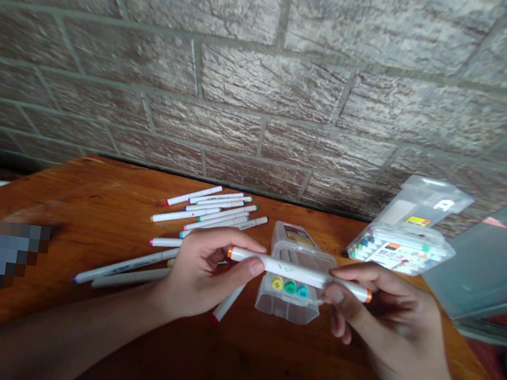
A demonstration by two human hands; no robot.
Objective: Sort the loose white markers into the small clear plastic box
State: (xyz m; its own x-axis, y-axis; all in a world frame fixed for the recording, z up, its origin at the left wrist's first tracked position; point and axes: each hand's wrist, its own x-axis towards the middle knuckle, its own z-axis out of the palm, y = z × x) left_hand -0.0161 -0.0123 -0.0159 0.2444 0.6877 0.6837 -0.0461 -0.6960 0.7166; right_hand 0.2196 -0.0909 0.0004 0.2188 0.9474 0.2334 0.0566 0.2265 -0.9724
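Observation:
A white marker with orange ends [294,271] is held level above the table, one end in each hand. My left hand [202,274] pinches its left end between thumb and fingers. My right hand [372,311] pinches the right end the same way. Right under the marker stands a clear plastic marker case [289,304] with a yellow, a green and a blue marker cap showing in it. Several white markers [213,210] lie loose on the wooden table [107,196] behind and left of my left hand.
A second clear case full of markers [402,250] lies at the back right, its lid [429,204] leaning on the brick wall [268,80]. A translucent bin [500,266] sits at the right edge. A blurred patch covers something at the left.

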